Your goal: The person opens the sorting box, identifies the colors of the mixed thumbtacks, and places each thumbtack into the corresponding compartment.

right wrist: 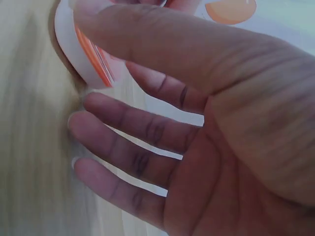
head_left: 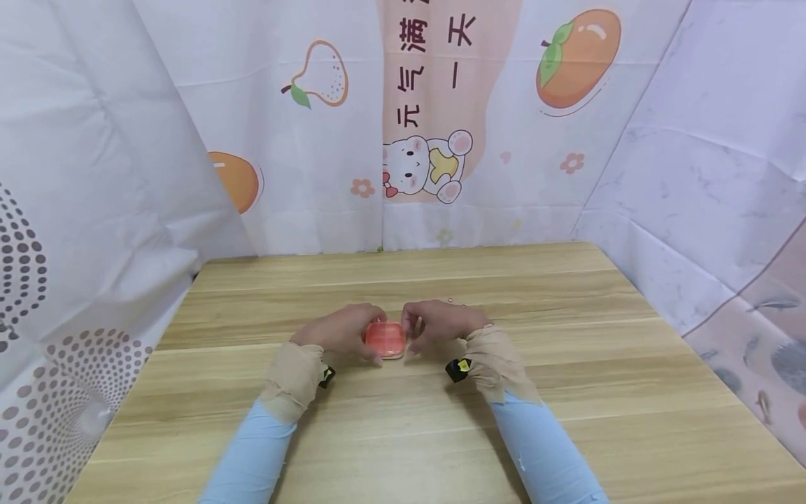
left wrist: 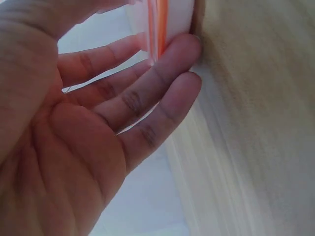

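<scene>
A small rounded-square case (head_left: 385, 339) with a glossy red top stands on the table between the two hands. Its pale side wall (left wrist: 179, 17) with an orange band shows in the left wrist view. My left hand (head_left: 343, 332) grips its left side, fingers at the far edge and thumb at the near corner. From the right, my right hand (head_left: 443, 322) brings thumb and forefinger to the right edge. In the right wrist view the thumb overlaps the case (right wrist: 81, 59), while the other fingers are spread loosely below.
The wood-grain table (head_left: 403, 434) extends around both arms. Tiny pinkish bits (head_left: 450, 300) lie just beyond the right hand. A printed curtain (head_left: 315, 161) hangs along the back edge, with more cloth at both sides. Each wrist carries a small black camera (head_left: 457, 369).
</scene>
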Available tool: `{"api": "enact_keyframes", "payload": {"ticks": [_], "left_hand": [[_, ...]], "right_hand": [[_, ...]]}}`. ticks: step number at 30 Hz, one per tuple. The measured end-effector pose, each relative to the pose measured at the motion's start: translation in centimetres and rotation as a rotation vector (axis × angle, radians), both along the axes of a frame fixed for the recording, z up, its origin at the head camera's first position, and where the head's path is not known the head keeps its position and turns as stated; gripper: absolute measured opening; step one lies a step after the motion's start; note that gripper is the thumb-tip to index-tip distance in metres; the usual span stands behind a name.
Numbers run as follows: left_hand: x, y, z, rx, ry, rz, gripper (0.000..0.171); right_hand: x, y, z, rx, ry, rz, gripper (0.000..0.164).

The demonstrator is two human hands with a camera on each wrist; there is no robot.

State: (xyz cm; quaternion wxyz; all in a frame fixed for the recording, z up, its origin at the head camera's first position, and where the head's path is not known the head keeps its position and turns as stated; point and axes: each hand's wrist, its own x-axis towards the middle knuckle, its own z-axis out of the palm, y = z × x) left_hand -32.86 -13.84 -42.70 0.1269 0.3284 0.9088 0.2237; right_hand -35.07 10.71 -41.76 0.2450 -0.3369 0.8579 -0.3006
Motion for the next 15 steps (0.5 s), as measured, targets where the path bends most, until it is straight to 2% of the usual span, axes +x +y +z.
{"api": "enact_keyframes", "payload": {"ticks": [7,12,15], "left_hand": [[0.0,-0.3,-0.2,-0.021,-0.001,0.007,0.072],[-0.3,-0.9,-0.5,-0.022,0.027,-0.017,0.064],[-0.3,-1.1,-0.5,-0.013,0.018,-0.024,0.063]], "right_hand": [[0.3,-1.1,-0.5,-0.001,0.089,0.027,0.040],[0.5,-2.1,-0.9,-0.007,0.173,0.059,0.044],[0.5,-2.3,-1.2,-0.010,0.215,0.065,0.045]]}}
